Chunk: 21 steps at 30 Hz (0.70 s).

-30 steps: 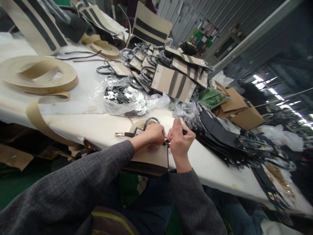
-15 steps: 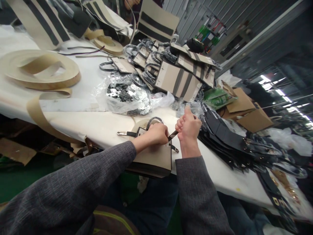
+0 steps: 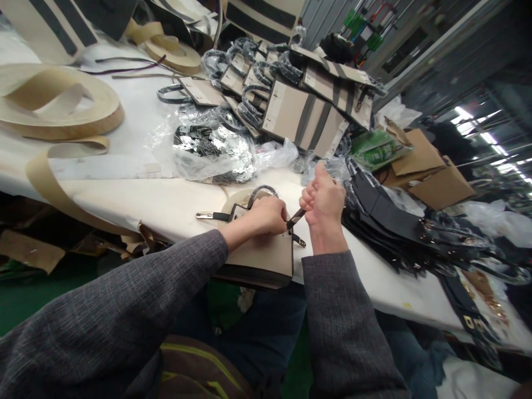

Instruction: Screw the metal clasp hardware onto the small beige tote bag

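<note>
A beige handbag (image 3: 266,256) with dark trim lies on the near edge of the table in front of me. Its plastic-wrapped handle (image 3: 262,188) loops up at the far side, and black tabs with metal ends (image 3: 208,215) stick out from both sides. My left hand (image 3: 268,215) rests closed on the bag's top edge near the handle, its fingertips mostly hidden. To the right, my right hand (image 3: 323,197) is a fist, thumb up, wrapped around one end of a short dark strap (image 3: 296,218). The strap's other end meets the bag beside my left hand.
Beyond the bag sits an open plastic bag of metal pieces (image 3: 211,147). Behind it are piled beige handbags (image 3: 297,113). Black bag parts (image 3: 382,221) are stacked at right, near a cardboard box (image 3: 436,180). A beige tape roll (image 3: 58,102) lies left.
The view has shifted slightly, so the table things sit higher in the picture. Both hands keep the same grip, and the strap still stretches between the bag and my right fist.
</note>
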Motion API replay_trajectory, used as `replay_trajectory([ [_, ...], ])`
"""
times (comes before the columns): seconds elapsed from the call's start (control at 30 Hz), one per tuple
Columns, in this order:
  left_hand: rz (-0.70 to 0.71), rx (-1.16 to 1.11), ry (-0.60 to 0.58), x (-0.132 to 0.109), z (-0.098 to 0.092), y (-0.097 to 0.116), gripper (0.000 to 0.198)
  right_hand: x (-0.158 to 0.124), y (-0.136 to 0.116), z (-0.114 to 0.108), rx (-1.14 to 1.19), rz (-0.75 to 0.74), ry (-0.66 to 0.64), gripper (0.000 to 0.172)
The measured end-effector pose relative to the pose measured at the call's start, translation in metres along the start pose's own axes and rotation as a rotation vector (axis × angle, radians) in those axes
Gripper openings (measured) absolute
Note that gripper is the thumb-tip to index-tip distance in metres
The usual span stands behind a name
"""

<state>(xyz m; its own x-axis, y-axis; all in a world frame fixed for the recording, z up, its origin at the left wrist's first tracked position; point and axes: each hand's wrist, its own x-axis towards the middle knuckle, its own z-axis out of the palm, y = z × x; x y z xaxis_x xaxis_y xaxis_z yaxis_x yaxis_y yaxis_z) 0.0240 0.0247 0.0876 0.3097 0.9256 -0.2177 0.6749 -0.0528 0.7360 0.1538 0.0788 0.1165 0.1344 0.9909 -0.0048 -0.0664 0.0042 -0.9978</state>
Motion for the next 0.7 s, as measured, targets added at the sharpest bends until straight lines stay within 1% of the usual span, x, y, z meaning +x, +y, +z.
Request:
replay_trajectory([
  [0.17,0.015,0.001,-0.004,0.0,0.0,0.0,0.031,0.007,0.0,0.005,-0.025,0.057,-0.04,0.067],
  [0.3,0.006,0.017,-0.02,-0.002,-0.003,0.002,0.032,0.001,0.001,0.01,-0.059,0.009,-0.071,0.069],
  [0.43,0.04,0.016,-0.042,-0.002,-0.004,0.002,0.029,-0.019,0.002,0.013,-0.131,-0.137,-0.091,0.071],
  [0.6,0.028,0.042,-0.07,-0.003,-0.007,0.003,0.034,-0.052,0.007,0.01,-0.231,-0.376,-0.037,0.068],
  [0.7,0.022,0.057,-0.091,-0.007,-0.012,0.008,0.033,-0.076,0.01,0.003,-0.261,-0.468,-0.006,0.068],
])
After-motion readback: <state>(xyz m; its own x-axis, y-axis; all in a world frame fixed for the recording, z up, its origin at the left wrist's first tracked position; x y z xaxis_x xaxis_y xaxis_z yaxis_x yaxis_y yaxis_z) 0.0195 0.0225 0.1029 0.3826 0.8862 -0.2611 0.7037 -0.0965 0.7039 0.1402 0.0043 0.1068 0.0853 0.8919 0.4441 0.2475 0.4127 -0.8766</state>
